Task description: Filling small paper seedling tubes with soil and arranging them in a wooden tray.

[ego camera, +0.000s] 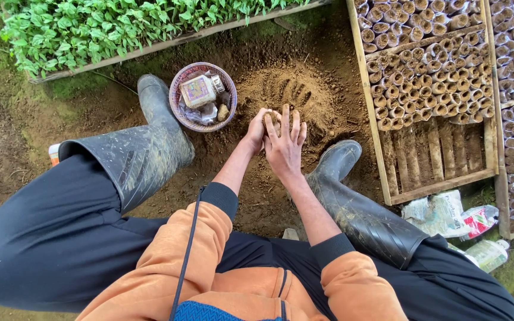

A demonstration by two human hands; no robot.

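My left hand (257, 128) and my right hand (285, 145) are pressed together around a small soil-filled roll (274, 117), just in front of a mound of loose brown soil (295, 89) marked with finger grooves. The right hand lies flat over the roll with fingers spread; the left cups it from the other side. Most of the roll is hidden between the palms. My legs in dark rubber boots (150, 148) stretch out on either side of the hands.
A purple wire basket (203, 96) with a small packet and plastic bits sits left of the mound. A wooden tray (429, 172) at the right holds rows of filled soil rolls. Green seedlings (108, 27) grow at top left. Crumpled plastic bags (447, 214) lie by my right boot.
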